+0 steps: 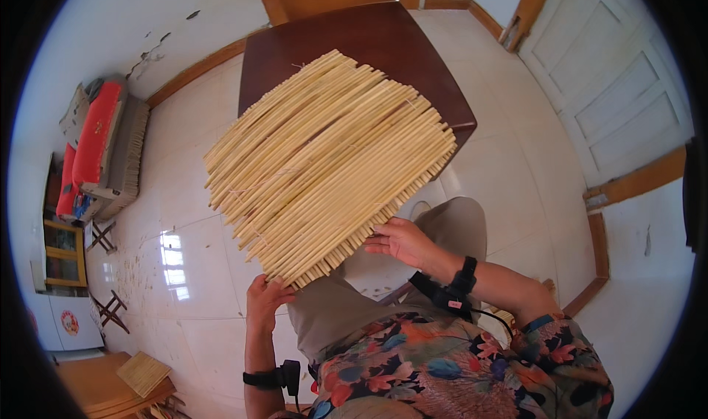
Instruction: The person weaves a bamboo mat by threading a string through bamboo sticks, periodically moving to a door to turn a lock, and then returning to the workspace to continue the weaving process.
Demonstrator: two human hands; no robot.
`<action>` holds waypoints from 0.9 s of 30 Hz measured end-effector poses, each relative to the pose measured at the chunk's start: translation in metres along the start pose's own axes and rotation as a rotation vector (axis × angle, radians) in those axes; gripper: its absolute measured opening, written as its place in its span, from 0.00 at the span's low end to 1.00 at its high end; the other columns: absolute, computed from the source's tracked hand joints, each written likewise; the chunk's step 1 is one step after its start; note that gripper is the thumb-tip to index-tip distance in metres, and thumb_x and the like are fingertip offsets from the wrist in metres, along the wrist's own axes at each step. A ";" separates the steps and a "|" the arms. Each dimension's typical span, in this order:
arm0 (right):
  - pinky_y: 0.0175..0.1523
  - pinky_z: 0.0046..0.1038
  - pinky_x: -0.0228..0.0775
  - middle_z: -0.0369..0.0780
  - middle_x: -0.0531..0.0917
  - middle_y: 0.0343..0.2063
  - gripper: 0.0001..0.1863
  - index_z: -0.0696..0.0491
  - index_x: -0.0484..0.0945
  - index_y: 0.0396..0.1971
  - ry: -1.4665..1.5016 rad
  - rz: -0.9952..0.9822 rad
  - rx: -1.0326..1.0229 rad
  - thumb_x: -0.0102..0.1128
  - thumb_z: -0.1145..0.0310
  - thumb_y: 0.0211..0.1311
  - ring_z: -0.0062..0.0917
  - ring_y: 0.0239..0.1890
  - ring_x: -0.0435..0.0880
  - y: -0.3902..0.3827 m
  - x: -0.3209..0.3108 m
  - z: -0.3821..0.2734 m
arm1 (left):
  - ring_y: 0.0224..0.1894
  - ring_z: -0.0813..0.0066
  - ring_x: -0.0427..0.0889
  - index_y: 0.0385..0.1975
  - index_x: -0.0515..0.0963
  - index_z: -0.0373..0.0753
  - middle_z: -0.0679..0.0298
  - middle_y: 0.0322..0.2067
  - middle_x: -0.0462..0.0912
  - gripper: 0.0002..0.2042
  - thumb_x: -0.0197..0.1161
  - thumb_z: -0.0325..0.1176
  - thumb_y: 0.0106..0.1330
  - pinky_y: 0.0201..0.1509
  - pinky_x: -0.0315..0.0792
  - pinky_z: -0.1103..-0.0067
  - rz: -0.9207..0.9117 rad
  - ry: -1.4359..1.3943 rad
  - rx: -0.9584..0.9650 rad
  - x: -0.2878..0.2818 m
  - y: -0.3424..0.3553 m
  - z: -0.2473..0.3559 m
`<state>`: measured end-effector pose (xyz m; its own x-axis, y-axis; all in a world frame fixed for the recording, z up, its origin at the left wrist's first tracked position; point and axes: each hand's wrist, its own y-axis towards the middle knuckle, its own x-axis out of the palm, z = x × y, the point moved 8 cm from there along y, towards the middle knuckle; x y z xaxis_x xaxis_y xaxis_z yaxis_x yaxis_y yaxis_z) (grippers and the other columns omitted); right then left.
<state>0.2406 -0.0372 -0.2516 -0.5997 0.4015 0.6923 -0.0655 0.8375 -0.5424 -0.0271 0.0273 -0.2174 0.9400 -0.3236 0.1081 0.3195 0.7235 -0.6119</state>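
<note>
One mat (324,168) is held partly over one table (324,36), its near corner gripped by the left hand (269,297)'s fingers, its near edge by the right hand (404,242)'s; one second mat (144,375) is seen lower left.

- We can make out no words or numbers for certain.
- We see a round red-and-white sticker (69,323) near the middle of the white cabinet front (87,312); its print is too small for us.
- We notice a small pale-pink label (454,304) on the black device (442,294) at the person's right wrist, too tiny to decipher.
- We find a yellowish mark (98,128) on the red cushion (91,154), its form unclear.
</note>
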 end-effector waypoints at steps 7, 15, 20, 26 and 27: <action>0.40 0.33 0.74 0.47 0.73 0.43 0.20 0.60 0.65 0.49 -0.146 0.073 0.041 0.51 0.64 0.60 0.34 0.39 0.79 -0.005 -0.020 0.019 | 0.27 0.73 0.78 0.42 0.66 0.29 0.57 0.31 0.75 0.17 0.59 0.32 0.58 0.26 0.75 0.83 0.148 0.102 0.095 -0.006 0.000 0.002; 0.42 0.26 0.71 0.42 0.77 0.41 0.22 0.58 0.69 0.49 -0.952 -0.313 0.168 0.51 0.59 0.60 0.27 0.38 0.78 -0.133 -0.024 0.029 | 0.26 0.77 0.77 0.41 0.69 0.30 0.60 0.31 0.76 0.14 0.57 0.32 0.59 0.25 0.73 0.85 0.147 0.163 0.119 -0.005 0.005 0.001; 0.49 0.26 0.66 0.41 0.77 0.43 0.21 0.55 0.69 0.49 -1.182 -0.284 0.124 0.50 0.58 0.61 0.27 0.43 0.77 -0.175 -0.028 0.039 | 0.28 0.74 0.78 0.43 0.65 0.28 0.56 0.33 0.75 0.17 0.57 0.31 0.59 0.28 0.74 0.84 0.119 0.047 0.152 -0.003 0.003 -0.006; 0.50 0.24 0.64 0.40 0.77 0.43 0.19 0.56 0.69 0.49 -1.198 -0.206 0.096 0.48 0.62 0.62 0.25 0.46 0.74 -0.171 -0.025 0.051 | 0.29 0.73 0.78 0.45 0.64 0.27 0.55 0.34 0.76 0.17 0.57 0.30 0.60 0.29 0.74 0.84 0.107 0.038 0.175 -0.007 0.003 -0.006; 0.50 0.24 0.64 0.40 0.77 0.43 0.19 0.56 0.69 0.49 -1.200 -0.207 0.096 0.48 0.62 0.62 0.25 0.46 0.74 -0.170 -0.022 0.051 | 0.30 0.73 0.78 0.45 0.64 0.27 0.55 0.34 0.76 0.18 0.57 0.30 0.60 0.29 0.74 0.84 0.107 0.027 0.171 -0.008 0.003 -0.007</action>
<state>0.2243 -0.2074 -0.1988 -0.9231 -0.3757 -0.0816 -0.2752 0.7938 -0.5424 -0.0346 0.0280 -0.2254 0.9669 -0.2539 0.0268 0.2356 0.8471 -0.4764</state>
